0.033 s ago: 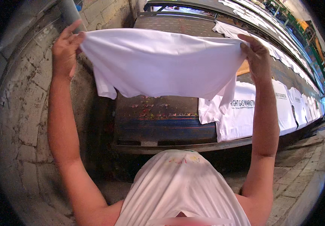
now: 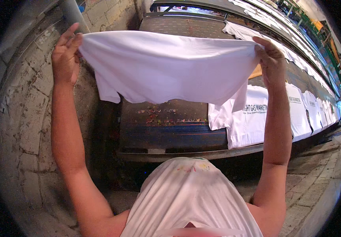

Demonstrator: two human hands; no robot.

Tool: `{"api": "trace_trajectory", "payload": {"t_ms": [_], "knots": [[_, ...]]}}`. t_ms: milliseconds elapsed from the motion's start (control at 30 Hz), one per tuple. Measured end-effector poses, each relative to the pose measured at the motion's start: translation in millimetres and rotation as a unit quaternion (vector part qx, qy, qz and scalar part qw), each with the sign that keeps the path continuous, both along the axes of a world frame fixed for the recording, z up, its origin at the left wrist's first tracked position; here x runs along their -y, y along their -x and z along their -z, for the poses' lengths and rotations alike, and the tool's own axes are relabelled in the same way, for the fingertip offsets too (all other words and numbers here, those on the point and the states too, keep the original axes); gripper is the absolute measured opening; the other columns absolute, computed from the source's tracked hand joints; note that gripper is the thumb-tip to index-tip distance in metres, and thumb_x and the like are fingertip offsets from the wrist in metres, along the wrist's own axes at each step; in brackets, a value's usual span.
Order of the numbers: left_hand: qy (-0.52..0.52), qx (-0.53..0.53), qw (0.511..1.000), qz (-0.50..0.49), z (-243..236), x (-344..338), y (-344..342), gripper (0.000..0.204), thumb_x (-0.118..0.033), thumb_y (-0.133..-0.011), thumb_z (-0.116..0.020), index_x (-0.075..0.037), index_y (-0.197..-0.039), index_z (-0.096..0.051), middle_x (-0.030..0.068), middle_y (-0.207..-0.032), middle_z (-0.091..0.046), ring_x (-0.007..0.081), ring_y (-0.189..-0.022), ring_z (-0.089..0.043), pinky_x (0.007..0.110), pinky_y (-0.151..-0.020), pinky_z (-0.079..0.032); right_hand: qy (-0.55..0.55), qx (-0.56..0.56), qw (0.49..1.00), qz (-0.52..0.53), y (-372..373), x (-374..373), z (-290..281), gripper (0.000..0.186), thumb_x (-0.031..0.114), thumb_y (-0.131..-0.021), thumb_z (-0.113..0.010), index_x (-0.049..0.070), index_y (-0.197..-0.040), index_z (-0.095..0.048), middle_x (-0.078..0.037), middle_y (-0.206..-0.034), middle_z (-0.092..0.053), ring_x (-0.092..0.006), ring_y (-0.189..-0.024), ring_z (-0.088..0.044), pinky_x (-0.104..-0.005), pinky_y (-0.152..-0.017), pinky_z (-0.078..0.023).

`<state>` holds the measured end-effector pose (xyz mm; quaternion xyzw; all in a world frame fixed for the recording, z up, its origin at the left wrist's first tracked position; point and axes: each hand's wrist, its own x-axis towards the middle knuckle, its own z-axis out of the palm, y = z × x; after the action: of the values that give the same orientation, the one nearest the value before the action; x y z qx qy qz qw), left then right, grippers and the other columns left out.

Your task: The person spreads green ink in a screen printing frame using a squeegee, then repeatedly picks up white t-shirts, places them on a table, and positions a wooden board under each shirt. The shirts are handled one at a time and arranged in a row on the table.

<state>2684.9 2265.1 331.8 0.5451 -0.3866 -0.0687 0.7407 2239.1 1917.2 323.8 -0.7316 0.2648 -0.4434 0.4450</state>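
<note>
A plain white T-shirt [image 2: 166,67] hangs stretched out in the air between my two hands, above the near left end of a long dark printing table [image 2: 170,136]. My left hand [image 2: 66,57] pinches its upper left corner between thumb and fingers. At the upper right corner, my right hand [image 2: 271,57] grips the cloth the same way. The shirt's lower edge droops, with a sleeve hanging at each side. Below my right forearm lies a printed white T-shirt [image 2: 251,128], flat on the table and partly covered by the hanging cloth.
More printed white shirts [image 2: 298,114] lie in a row along the table's near edge to the right. Another row of white shirts [image 2: 237,31] runs along the far side. A block wall [image 2: 24,114] and a grey pipe [image 2: 74,15] stand at the left.
My left hand has shifted slightly left with its corner of the T-shirt, drawing the cloth a little wider. My right hand has barely moved.
</note>
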Motion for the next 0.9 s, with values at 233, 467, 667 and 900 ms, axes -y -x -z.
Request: {"api": "trace_trajectory", "payload": {"t_ms": [233, 467, 667, 900], "knots": [[0.064, -0.001, 0.996, -0.060, 6, -6, -15, 0.031, -0.008, -0.102, -0.075, -0.001, -0.132, -0.073, 0.0090, -0.116, -0.078, 0.0147, -0.100, -0.073, 0.027, -0.088, -0.059, 0.014, 0.153, 0.988, 0.016, 17, 12, -23, 0.027, 0.016, -0.103, -0.075, 0.003, -0.127, -0.078, -0.001, -0.101, -0.077, -0.0055, -0.073, -0.058, -0.0204, -0.063, -0.042], [0.006, -0.062, 0.998, 0.002, 36, 41, -75, 0.029, -0.001, -0.100, -0.074, -0.001, -0.129, -0.074, 0.0095, -0.116, -0.077, 0.0173, -0.103, -0.071, 0.031, -0.095, -0.057, -0.043, 0.071, 0.993, 0.082, -25, 62, 11, 0.029, 0.027, -0.099, -0.082, 0.003, -0.117, -0.081, 0.000, -0.091, -0.075, -0.0083, -0.071, -0.060, -0.0264, -0.064, -0.047], [0.011, -0.101, 0.995, 0.020, 57, 94, -119, 0.033, 0.006, -0.098, -0.070, -0.001, -0.130, -0.074, 0.0102, -0.121, -0.075, 0.0174, -0.106, -0.070, 0.032, -0.095, -0.055, -0.129, 0.101, 0.984, 0.070, -84, 98, 39, 0.023, 0.022, -0.097, -0.084, 0.004, -0.112, -0.081, -0.002, -0.090, -0.076, -0.0115, -0.070, -0.065, -0.0271, -0.064, -0.052], [-0.011, -0.065, 0.998, 0.007, 57, 57, -116, 0.037, 0.006, -0.096, -0.067, -0.001, -0.132, -0.073, 0.0099, -0.127, -0.073, 0.0182, -0.113, -0.067, 0.033, -0.104, -0.050, -0.064, 0.074, 0.992, 0.085, -81, 81, 36, 0.023, 0.020, -0.099, -0.081, 0.002, -0.113, -0.081, -0.004, -0.096, -0.078, -0.0129, -0.078, -0.068, -0.0285, -0.071, -0.055]]}}
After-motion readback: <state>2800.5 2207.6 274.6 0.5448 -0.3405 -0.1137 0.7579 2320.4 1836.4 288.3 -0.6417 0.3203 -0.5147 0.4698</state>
